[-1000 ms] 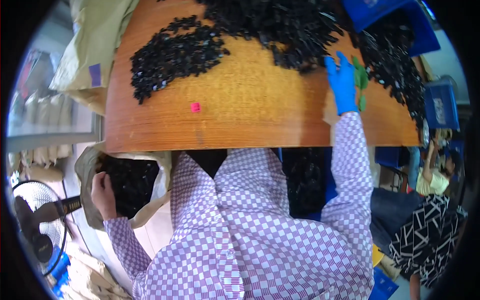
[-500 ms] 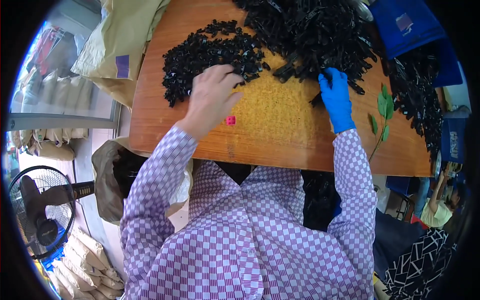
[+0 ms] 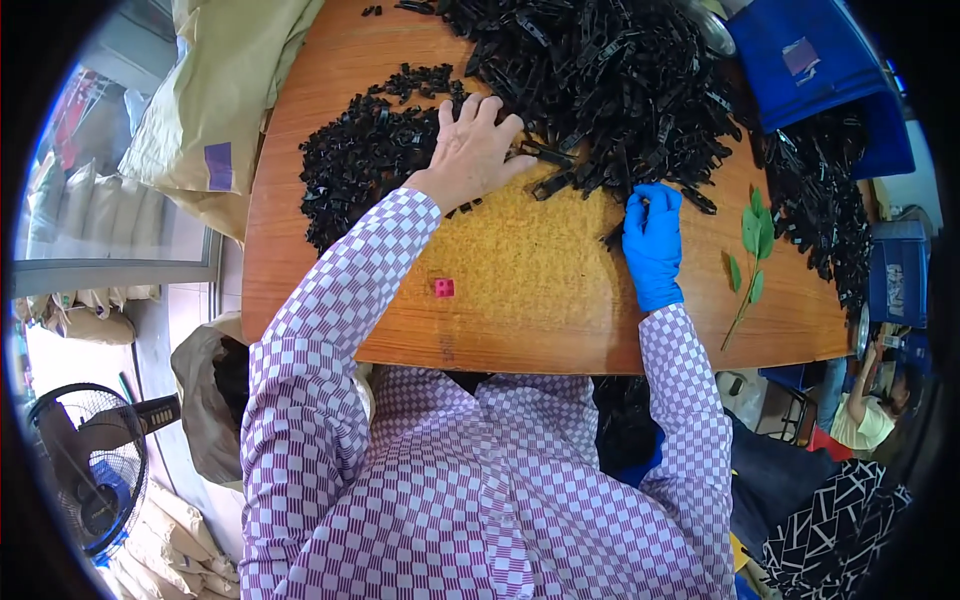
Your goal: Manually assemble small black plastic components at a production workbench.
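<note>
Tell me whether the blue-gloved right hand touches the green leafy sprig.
Apart. The head view shows bare brown wood-grain tabletop between the blue-gloved right hand and the green leafy sprig, along their facing sides.

Both hands (image 3: 468, 155) (image 3: 652, 245) at piled black pieces (image 3: 610, 85)

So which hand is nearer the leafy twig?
Right: the gloved right hand is left of the leafy twig; the left hand is farther left, by the small black pieces.
</note>
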The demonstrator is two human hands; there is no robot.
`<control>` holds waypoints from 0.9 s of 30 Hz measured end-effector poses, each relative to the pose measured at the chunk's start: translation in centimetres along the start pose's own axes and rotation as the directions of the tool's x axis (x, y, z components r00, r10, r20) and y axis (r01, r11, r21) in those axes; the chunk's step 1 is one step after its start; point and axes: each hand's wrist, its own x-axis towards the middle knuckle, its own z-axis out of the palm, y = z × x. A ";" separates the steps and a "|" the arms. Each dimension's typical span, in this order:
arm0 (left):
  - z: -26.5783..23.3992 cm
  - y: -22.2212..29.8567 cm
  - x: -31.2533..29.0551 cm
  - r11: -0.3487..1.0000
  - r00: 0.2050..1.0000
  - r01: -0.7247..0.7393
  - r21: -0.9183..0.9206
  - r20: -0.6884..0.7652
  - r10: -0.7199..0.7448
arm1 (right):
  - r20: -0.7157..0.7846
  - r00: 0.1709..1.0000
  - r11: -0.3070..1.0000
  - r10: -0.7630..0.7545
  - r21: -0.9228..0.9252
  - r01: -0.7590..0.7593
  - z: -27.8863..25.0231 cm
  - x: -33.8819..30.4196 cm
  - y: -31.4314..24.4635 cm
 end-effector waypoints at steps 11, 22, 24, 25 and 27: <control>-0.7 -1.8 -1.7 0.999 0.999 -0.042 -0.023 0.007 0.042 | -0.127 0.992 0.998 0.025 0.067 -0.017 -0.1 -0.5 0.5; -0.9 -1.3 -1.0 0.999 0.992 0.028 -0.017 -0.124 -0.030 | 0.170 0.787 0.793 -0.593 -0.042 0.607 0.6 0.9 -6.3; 0.0 -1.1 0.5 0.996 0.992 0.083 -0.041 -0.088 -0.087 | 0.356 0.736 0.706 -0.575 -0.239 0.667 1.7 1.6 -7.6; 0.3 -1.2 1.0 0.992 0.991 0.113 -0.052 -0.064 -0.116 | 0.447 0.711 0.644 -0.543 -0.322 0.694 2.1 1.9 -7.8; 0.8 -1.5 1.6 0.993 0.994 0.106 -0.056 -0.028 -0.108 | 0.506 0.704 0.631 -0.497 -0.346 0.694 2.7 2.8 -8.0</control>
